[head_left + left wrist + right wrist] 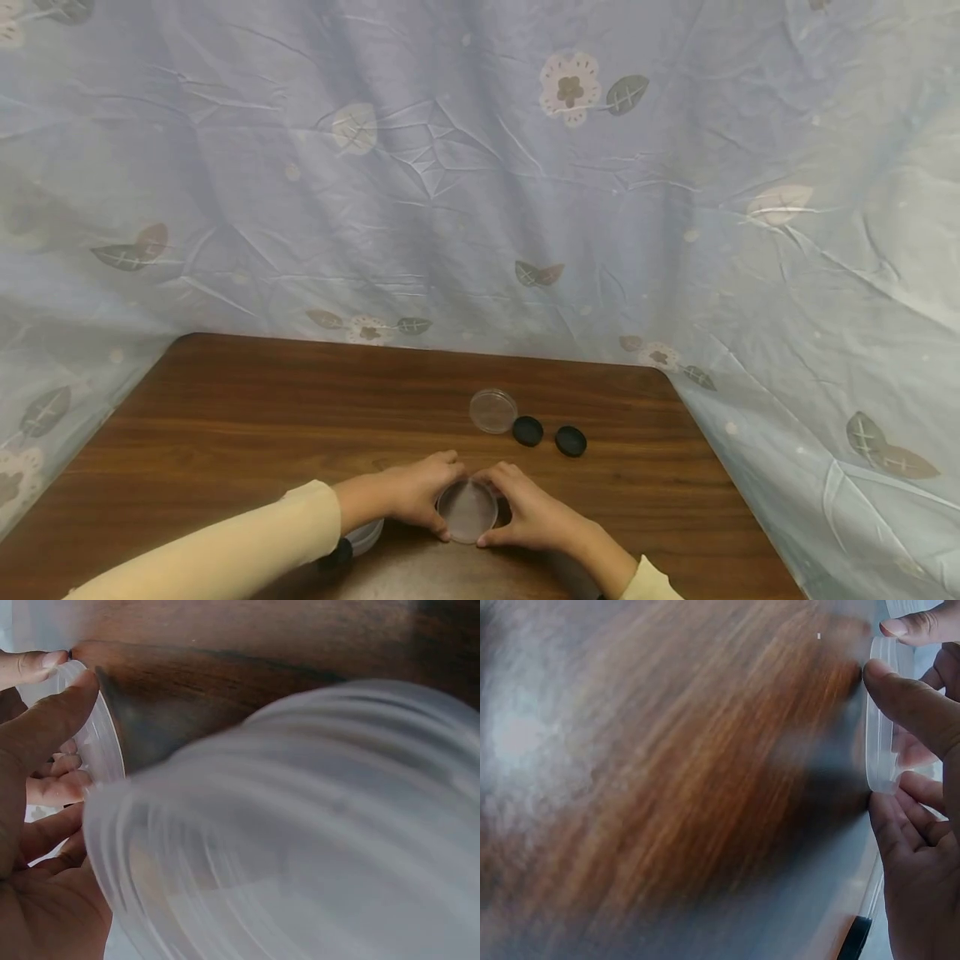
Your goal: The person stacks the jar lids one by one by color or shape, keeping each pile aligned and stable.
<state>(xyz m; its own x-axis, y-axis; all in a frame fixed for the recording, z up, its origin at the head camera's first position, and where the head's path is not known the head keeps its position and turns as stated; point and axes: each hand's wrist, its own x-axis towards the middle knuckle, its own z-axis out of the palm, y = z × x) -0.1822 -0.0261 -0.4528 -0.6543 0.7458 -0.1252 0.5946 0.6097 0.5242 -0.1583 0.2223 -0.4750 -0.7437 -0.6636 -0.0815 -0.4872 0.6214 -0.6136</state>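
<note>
One clear round plastic container, on or just above the bench, gripped from both sides by left hand and right hand: apparently an opening or closing step, next calling for even pressure.

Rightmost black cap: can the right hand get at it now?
Probably not without letting go: the right hand holds the clear lid, though only tabletop shows between it and the black cap.

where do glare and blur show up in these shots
Head view: pale glare on the tabletop near the bottom edge; left wrist view: the large translucent plastic at lower right is blurred; right wrist view: bright glare at left, tabletop smeared, the held clear dish sharper.
</note>
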